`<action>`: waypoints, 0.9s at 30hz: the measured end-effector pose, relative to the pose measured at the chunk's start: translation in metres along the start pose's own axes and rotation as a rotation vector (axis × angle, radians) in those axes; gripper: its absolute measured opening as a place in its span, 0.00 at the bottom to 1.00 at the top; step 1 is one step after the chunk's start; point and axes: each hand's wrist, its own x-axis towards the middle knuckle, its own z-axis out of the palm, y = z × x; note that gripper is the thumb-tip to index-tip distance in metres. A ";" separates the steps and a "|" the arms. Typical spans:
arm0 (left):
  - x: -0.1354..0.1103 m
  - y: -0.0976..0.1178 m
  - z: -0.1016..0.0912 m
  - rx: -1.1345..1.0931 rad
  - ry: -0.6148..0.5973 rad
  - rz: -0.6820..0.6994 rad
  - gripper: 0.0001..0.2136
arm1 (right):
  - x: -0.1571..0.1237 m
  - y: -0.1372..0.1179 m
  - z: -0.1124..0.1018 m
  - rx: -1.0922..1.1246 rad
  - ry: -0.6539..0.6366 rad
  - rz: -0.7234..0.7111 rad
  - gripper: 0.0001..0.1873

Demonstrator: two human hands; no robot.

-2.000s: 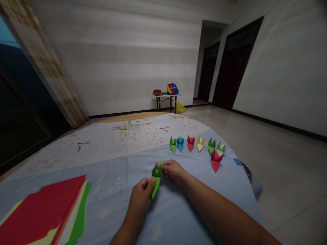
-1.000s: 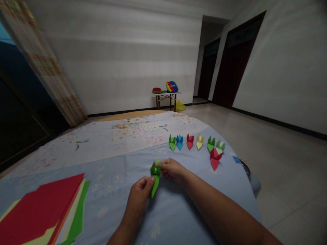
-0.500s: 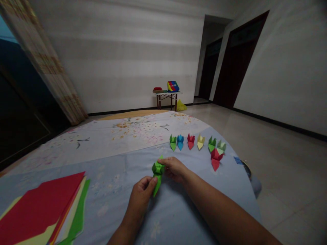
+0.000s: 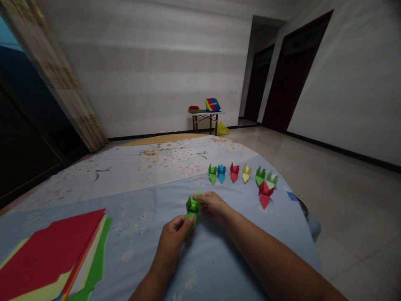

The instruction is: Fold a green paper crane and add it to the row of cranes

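Between my two hands is a green origami crane (image 4: pixel 192 205), held above the blue part of the tablecloth. My left hand (image 4: pixel 176 229) is closed on its lower, near end, with the thumb on top. The fingers of my right hand (image 4: pixel 212 205) pinch its upper right tip. Beyond my right hand stand several finished paper figures of the same shape: a light green one (image 4: pixel 212 173), a blue one (image 4: pixel 221 174), a red one (image 4: pixel 234 172), a yellow one (image 4: pixel 246 173), a darker green one (image 4: pixel 260 176), a pale green one (image 4: pixel 271 179) and a larger-looking red one (image 4: pixel 265 195).
A stack of coloured paper (image 4: pixel 50 255), red on top, lies at the table's left. The round table wears a flowered tablecloth (image 4: pixel 131 234). Against the far wall stands a small table (image 4: pixel 205 113) with a colourful box (image 4: pixel 213 105); a yellow bag (image 4: pixel 222 128) sits beside it.
The lower end of the green crane has shifted, and less of its pointed tip shows below my left thumb. Both hands keep their hold in nearly the same place.
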 end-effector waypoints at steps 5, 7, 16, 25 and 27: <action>0.001 0.001 0.000 -0.003 -0.009 -0.018 0.18 | 0.000 -0.002 -0.003 -0.010 0.025 0.004 0.17; 0.000 0.002 0.000 -0.010 -0.013 -0.020 0.17 | 0.000 -0.003 -0.004 -0.013 0.025 0.004 0.17; -0.002 0.005 0.002 -0.027 -0.012 -0.011 0.17 | 0.000 -0.002 -0.003 -0.024 0.027 -0.011 0.17; 0.000 0.000 0.001 -0.029 -0.019 -0.009 0.17 | 0.001 0.001 -0.006 -0.036 0.021 -0.017 0.19; 0.001 -0.001 0.000 -0.026 -0.017 -0.006 0.18 | 0.002 0.002 -0.007 -0.040 0.013 -0.013 0.19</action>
